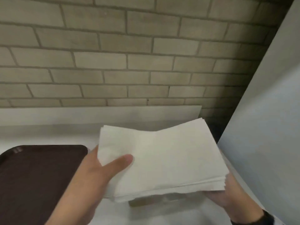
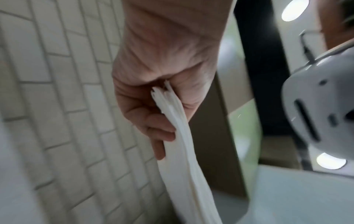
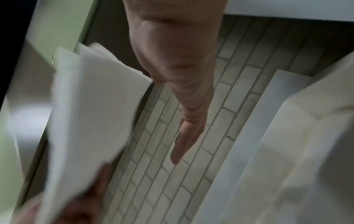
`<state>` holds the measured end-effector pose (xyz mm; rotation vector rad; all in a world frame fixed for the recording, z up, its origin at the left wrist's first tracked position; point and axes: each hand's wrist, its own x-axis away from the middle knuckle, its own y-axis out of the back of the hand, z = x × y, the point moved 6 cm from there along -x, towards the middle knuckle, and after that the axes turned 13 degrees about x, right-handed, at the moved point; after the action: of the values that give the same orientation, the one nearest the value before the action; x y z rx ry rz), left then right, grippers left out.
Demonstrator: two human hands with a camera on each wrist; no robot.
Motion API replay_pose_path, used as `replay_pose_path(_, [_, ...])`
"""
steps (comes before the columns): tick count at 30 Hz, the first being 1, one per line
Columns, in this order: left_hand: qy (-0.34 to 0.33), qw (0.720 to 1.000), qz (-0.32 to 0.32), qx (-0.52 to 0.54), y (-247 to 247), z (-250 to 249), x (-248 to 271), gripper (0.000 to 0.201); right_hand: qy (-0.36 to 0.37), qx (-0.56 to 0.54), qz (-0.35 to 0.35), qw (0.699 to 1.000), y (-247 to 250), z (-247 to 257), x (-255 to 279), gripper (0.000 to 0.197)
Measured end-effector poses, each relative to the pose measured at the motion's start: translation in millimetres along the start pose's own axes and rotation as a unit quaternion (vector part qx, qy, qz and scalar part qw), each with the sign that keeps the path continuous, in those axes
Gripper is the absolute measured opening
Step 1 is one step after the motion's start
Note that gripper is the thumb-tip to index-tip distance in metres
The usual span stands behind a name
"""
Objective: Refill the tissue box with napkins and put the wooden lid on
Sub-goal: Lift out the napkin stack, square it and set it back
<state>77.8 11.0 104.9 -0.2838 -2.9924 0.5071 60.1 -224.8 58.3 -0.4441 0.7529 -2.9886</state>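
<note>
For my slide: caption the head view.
Both hands, left hand and right hand, hold a white paper napkin stack beside a brown plastic tray.

napkin stack (image 1: 160, 161) hides most of the tissue box (image 1: 138, 202).

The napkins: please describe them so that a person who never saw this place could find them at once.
Look below the brick wall, at the white counter. To the right of the dark brown tray, the left hand and the right hand hold up a flat stack of white napkins. It is the only paper thing, and the only thing held.
</note>
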Motion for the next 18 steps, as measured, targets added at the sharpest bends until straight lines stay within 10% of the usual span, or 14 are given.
replay_pose_path(2, [0.038, 0.998, -0.042, -0.04, -10.8, 36.6, -16.1, 0.051, -0.024, 0.076, -0.038, 0.996, 17.3, 5.8, -3.3, 0.068])
replay_pose_path(5, [0.103, 0.987, -0.097, -0.073, -6.4, 89.3, -35.3, 0.038, -0.016, 0.208, -0.098, 0.973, 42.0, 13.3, -7.0, 0.035])
replay_pose_path(13, [0.079, 0.918, -0.093, -0.378, -16.1, 104.6, -46.6, 0.057, -0.021, 0.603, -0.215, 0.768, 67.1, -11.8, -29.0, 0.03])
replay_pose_path(18, [0.054, 0.874, -0.06, -0.478, -25.5, 112.1, -51.2, 0.071, -0.008, 0.688, -0.229, 0.688, 61.5, -8.9, -20.5, 0.042])
